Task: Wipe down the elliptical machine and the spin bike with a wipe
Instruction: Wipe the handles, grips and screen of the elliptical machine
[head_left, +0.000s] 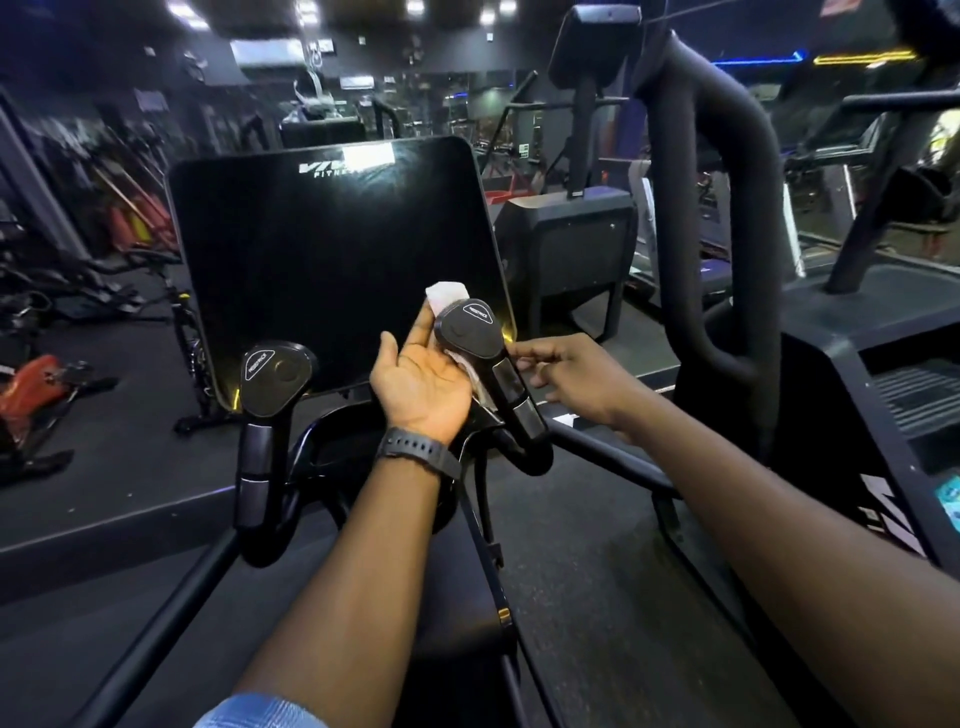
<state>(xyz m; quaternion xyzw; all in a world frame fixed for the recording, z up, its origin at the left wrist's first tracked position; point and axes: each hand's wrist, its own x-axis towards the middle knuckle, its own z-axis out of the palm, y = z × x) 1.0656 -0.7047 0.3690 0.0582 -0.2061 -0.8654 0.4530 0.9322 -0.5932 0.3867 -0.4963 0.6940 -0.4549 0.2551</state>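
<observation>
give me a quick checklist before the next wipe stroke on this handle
1. White wipe against the right black resistance handle: ok, pressed there by the left hand.
2. Right hand steadying that handle's far side: cannot tell, fingertips are near it but contact is unclear.
3. Left black resistance handle within reach: ok, nothing on it.
4. Glossy black console screen already clean: cannot tell, glare hides smears.
5. Wipe dampness: cannot tell.
</observation>
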